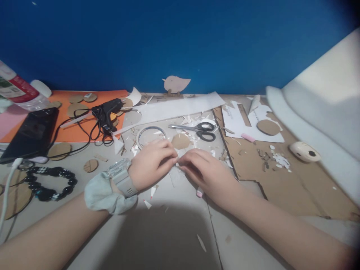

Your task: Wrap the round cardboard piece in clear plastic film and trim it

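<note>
My left hand and my right hand meet at the middle of the work surface, fingertips almost touching. Both pinch at a tiny whitish piece between them, too small to name. Just beyond the fingertips lies a round cardboard disc. A roll of clear tape rests behind my left hand. Black-handled scissors lie half-open past my right hand, blades pointing left. Beneath my right palm shows a small pink-and-white piece.
At left are a black glue gun on orange paper, a phone, a bottle and a bead bracelet. A cardboard bird stands by the blue wall. Cardboard sheet and a cream oval device lie right.
</note>
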`<state>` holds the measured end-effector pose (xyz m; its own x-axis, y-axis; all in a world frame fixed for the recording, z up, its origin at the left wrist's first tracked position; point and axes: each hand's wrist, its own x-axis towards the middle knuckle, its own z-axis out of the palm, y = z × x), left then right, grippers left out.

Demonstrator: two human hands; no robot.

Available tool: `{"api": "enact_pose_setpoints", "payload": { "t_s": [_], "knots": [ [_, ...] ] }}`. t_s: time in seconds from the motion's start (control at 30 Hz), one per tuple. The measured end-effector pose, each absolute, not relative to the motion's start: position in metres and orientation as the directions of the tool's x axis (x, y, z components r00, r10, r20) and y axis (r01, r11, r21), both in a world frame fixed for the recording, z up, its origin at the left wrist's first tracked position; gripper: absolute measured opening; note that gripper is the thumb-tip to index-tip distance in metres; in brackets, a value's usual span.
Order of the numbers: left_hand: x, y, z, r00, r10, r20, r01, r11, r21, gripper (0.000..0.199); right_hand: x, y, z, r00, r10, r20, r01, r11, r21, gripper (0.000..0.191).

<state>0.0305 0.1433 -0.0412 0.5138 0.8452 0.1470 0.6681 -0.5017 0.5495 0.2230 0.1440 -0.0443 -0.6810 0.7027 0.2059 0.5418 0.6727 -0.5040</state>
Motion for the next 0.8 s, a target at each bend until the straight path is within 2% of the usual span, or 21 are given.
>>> {"api": "enact_pose_setpoints", "payload": {
  "t_s": [0.1, 0.27, 0.57, 0.8],
  "knots": [
    [0.03, 0.143, -0.041, 0.51, 0.848, 0.143, 0.664, -0.493, 0.562, 0.016, 0.229, 0.14, -0.048, -0.713, 0.656, 0.247, 0.525, 0.733, -0.433, 0.023],
    [0.03, 0.142, -0.041, 0.511, 0.848, 0.138, 0.66, -0.491, 0.569, 0.017, 0.24, 0.136, -0.049, -0.783, 0.589, 0.199, 0.502, 0.788, -0.357, 0.045],
    [0.028, 0.144, -0.039, 0.534, 0.84, 0.092, 0.658, -0.482, 0.578, 0.019, 0.243, 0.139, -0.046, -0.825, 0.549, 0.133, 0.458, 0.789, -0.409, 0.064],
    [0.029, 0.148, -0.039, 0.53, 0.847, 0.046, 0.673, -0.452, 0.586, 0.018, 0.247, 0.141, -0.051, -0.835, 0.549, 0.04, 0.471, 0.751, -0.463, 0.061]
  ]
}}
